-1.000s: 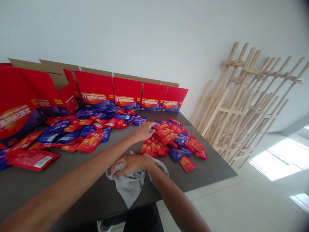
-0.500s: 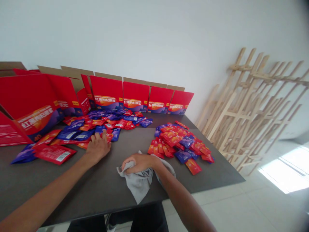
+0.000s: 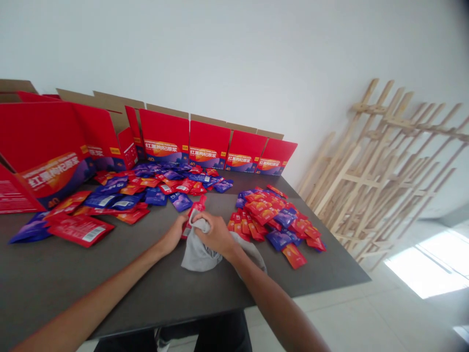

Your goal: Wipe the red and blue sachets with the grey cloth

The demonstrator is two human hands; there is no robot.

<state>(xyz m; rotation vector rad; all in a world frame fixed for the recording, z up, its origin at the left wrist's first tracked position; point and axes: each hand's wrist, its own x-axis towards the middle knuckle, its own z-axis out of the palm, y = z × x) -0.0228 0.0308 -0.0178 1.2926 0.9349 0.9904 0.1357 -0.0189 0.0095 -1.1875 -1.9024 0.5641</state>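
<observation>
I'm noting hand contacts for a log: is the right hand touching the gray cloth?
Touching. The head view shows the right hand gripping the gray cloth, which is bunched in its grasp.

Free tabletop lane [image 3: 218, 203] between left pouches [image 3: 134, 188] and right pouch pile [image 3: 274, 214], boxes [image 3: 208, 142] across its far end

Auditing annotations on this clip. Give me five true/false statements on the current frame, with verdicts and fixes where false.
1. The right hand grips a gray cloth. True.
2. The left hand is empty. False: the left hand holds a red pouch.
3. The pile on the right is all red. False: it also has purple pouches.
4. Wooden frames stand beyond the table's right end. True.
5. The red boxes are closed. False: the boxes have raised flaps.
</observation>
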